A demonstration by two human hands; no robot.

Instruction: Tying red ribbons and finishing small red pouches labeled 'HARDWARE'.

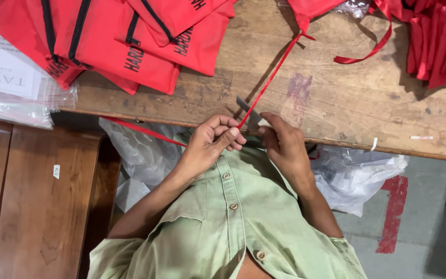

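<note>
My left hand [213,142] pinches a thin red ribbon [272,77] at the near edge of the wooden table [347,103]. The ribbon runs taut from my fingers up to a red fabric piece [308,10] at the far edge, and its tail trails left below the table edge. My right hand [284,144] is closed on a small grey blade-like tool [246,106] that touches the ribbon just beyond my left fingers. I cannot tell exactly what the tool is.
Red cloth bags with black trim [130,36] are piled at the table's far left. More red fabric and ribbons [440,41] lie at the right. Clear plastic packets with paper [6,82] sit at the left, plastic bags [357,175] under the table, and a wooden bench [37,206] below left.
</note>
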